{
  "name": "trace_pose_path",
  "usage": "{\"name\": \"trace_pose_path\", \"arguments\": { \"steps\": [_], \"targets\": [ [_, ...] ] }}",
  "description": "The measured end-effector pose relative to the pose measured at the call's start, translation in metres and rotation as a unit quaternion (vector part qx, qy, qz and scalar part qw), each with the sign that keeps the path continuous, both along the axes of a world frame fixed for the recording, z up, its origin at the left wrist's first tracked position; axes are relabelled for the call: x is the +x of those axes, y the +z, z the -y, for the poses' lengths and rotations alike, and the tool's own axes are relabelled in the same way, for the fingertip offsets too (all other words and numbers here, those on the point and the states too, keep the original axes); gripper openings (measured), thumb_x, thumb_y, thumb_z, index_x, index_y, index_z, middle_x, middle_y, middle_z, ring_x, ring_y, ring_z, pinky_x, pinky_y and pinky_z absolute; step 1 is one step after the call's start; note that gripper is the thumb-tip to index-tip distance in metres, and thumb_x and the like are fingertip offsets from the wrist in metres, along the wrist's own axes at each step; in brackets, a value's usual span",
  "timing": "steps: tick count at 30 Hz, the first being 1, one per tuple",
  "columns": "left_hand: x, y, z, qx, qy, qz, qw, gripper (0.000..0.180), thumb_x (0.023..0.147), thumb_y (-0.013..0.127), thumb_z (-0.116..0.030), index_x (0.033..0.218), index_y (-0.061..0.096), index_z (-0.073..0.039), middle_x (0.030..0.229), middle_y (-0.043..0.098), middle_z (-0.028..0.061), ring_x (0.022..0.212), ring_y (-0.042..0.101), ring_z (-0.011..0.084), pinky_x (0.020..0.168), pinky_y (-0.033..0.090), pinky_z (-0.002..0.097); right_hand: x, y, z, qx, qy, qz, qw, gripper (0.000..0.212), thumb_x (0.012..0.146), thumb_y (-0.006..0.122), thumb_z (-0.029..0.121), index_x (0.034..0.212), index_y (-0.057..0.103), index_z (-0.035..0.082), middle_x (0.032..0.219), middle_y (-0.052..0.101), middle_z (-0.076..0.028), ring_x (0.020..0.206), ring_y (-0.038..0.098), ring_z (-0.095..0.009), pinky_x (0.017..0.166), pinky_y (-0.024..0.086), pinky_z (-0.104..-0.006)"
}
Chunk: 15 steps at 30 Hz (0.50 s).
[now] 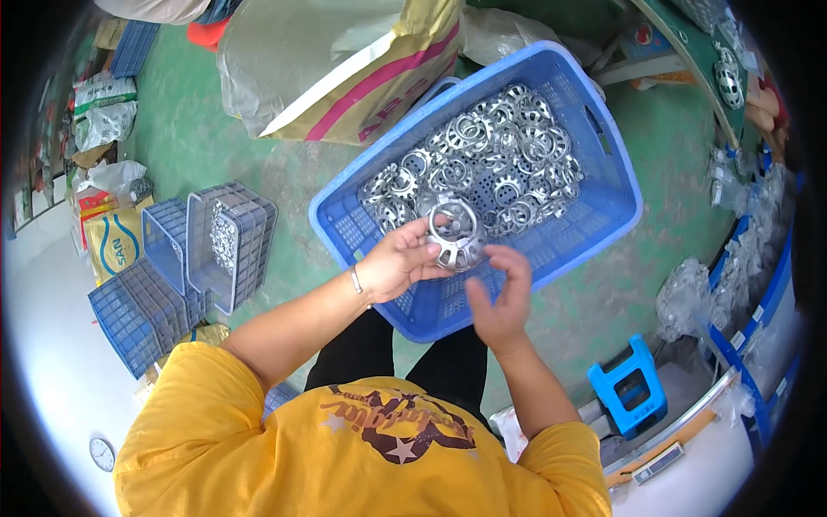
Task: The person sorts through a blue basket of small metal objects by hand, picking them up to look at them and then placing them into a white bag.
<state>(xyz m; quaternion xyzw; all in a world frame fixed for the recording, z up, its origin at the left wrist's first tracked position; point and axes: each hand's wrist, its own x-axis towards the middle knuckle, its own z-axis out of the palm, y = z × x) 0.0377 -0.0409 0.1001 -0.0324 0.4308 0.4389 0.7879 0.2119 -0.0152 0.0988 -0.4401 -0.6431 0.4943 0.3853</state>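
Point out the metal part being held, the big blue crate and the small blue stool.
metal ring part [457,231], head view, on its perforated domed side.
blue crate [603,202], head view, on its right inner wall.
blue stool [633,388], head view, on its top surface.

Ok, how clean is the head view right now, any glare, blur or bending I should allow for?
Head view: even daylight, soft shadows; the metal rings in the blue crate glint but stay readable; left hand, right hand and the perforated metal piece are sharp; fisheye bends the crate edges, and the rim goes dark.
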Motion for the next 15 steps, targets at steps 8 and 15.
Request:
{"name": "trace_pose_path", "arguments": {
  "steps": [8, 15],
  "targets": [
    [-0.003, 0.012, 0.001, 0.062, -0.101, -0.052, 0.992, 0.051, 0.087, 0.041, -0.003, 0.134, 0.022, -0.009, 0.118, 0.048, 0.0119, 0.107, 0.050, 0.0223, 0.091, 0.042, 0.0365, 0.017, -0.001, -0.007, -0.478, 0.038, -0.104, 0.871, 0.032, 0.084, 0.054, 0.016, 0.109, 0.041, 0.001, 0.086, 0.057, -0.004, 0.071, 0.055, -0.010, 0.058, 0.040, -0.0201],
    [-0.006, 0.021, -0.004, 0.135, -0.149, -0.103, 0.974, 0.051, 0.086, 0.043, 0.000, 0.133, 0.025, -0.006, 0.123, 0.044, 0.0116, 0.109, 0.047, 0.0182, 0.092, 0.040, 0.0319, 0.016, 0.001, -0.003, -0.430, 0.026, -0.186, 0.883, 0.036, 0.081, 0.056, 0.006, 0.111, 0.038, 0.000, 0.093, 0.055, -0.007, 0.075, 0.055, -0.012, 0.062, 0.042, -0.0216]
  ]
}}
